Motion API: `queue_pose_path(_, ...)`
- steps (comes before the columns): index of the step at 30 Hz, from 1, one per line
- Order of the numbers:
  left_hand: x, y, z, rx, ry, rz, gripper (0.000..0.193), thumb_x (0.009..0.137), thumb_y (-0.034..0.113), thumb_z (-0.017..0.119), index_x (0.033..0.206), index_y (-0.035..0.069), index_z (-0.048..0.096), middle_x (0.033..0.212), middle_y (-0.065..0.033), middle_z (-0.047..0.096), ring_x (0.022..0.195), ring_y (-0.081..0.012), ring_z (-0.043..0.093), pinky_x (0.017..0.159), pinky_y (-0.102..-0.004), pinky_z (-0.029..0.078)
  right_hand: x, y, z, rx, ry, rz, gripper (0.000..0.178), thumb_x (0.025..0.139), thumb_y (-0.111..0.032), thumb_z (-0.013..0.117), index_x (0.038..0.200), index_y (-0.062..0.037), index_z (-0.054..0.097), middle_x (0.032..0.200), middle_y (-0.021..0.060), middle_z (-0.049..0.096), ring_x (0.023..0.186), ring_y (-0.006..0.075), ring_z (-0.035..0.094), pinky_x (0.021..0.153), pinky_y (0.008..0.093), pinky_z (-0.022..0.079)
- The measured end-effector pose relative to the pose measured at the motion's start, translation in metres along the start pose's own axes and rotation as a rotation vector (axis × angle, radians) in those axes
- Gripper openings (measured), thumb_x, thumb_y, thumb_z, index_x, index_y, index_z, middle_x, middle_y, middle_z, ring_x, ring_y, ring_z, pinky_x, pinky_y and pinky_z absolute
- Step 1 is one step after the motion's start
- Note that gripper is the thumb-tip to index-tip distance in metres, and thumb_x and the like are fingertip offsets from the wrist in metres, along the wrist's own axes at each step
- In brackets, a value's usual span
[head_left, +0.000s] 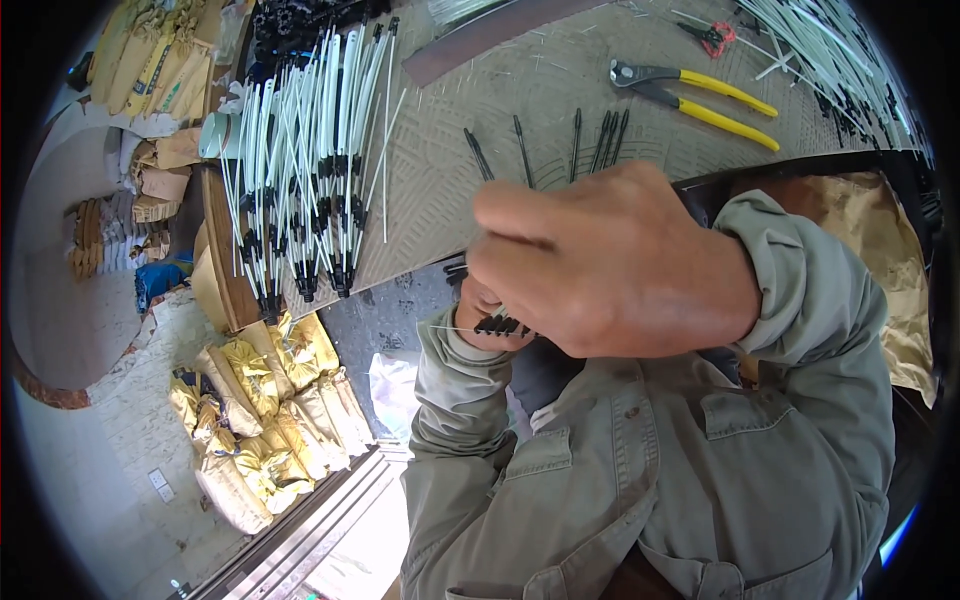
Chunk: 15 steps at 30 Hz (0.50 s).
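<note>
My right hand (610,260) is closed in front of my chest, its thumb and fingers drawn together. Whatever it pinches is hidden beneath it. Behind and below, my left hand (485,315) is mostly covered by the right one, and its fingers hardly show. Black ridged ends of a small bunch of thin black pieces (502,326) stick out at the left hand, which appears to grip them. A fine pale strand runs beside them over the wrist. Just beyond my hands, several slim black rods (577,145) lie spaced out on the worktable (430,190).
White rods with black fittings (320,150) are piled at the table's left edge. Yellow-handled pincers (700,95), red-handled scissors (715,38) and more pale rods (830,60) lie at the far right. A brown strip (490,40) is at the back. Wrapped yellow packages (270,410) are on the floor left.
</note>
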<state>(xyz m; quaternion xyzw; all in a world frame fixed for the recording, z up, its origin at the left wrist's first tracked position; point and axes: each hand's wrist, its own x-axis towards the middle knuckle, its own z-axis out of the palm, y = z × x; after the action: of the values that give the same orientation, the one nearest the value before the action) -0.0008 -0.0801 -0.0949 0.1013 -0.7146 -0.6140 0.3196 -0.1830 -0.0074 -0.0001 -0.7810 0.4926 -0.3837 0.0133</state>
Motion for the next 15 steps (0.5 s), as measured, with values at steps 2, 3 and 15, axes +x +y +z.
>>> queue_pose_path(2, -0.002, 0.005, 0.009, 0.048, -0.005, 0.011, 0.051, 0.071, -0.003, 0.068, 0.118, 0.003, 0.051, 0.116, -0.0077, 0.056, 0.107, -0.0164, 0.054, 0.087, -0.0289, 0.042, 0.001, 0.006, -0.002, 0.088, -0.053, 0.054, 0.010, 0.072, -0.010, 0.062, 0.074, -0.0046, 0.054, 0.071, 0.0036, 0.046, 0.045, 0.0152, 0.051, 0.037, 0.0316, 0.035)
queue_pose_path(3, 0.000, 0.004, 0.009, 0.077, -0.008, 0.015, 0.051, 0.071, -0.003, 0.068, 0.118, 0.003, 0.051, 0.116, -0.0077, 0.056, 0.107, -0.0165, 0.054, 0.087, -0.0290, 0.042, 0.003, 0.010, 0.002, 0.191, -0.032, 0.079, 0.008, 0.075, -0.011, 0.061, 0.076, -0.0054, 0.056, 0.071, 0.0039, 0.048, 0.046, 0.0176, 0.051, 0.039, 0.0333, 0.036)
queue_pose_path(15, 0.021, 0.006, 0.029, 0.376, -0.009, 0.080, 0.050, 0.071, -0.002, 0.069, 0.118, 0.002, 0.051, 0.117, -0.0082, 0.055, 0.107, -0.0174, 0.054, 0.088, -0.0293, 0.042, 0.006, 0.032, 0.001, 0.371, -0.113, 0.121, 0.009, 0.081, -0.012, 0.056, 0.084, -0.0054, 0.062, 0.066, 0.0059, 0.055, 0.055, 0.0232, 0.055, 0.047, 0.0368, 0.039)
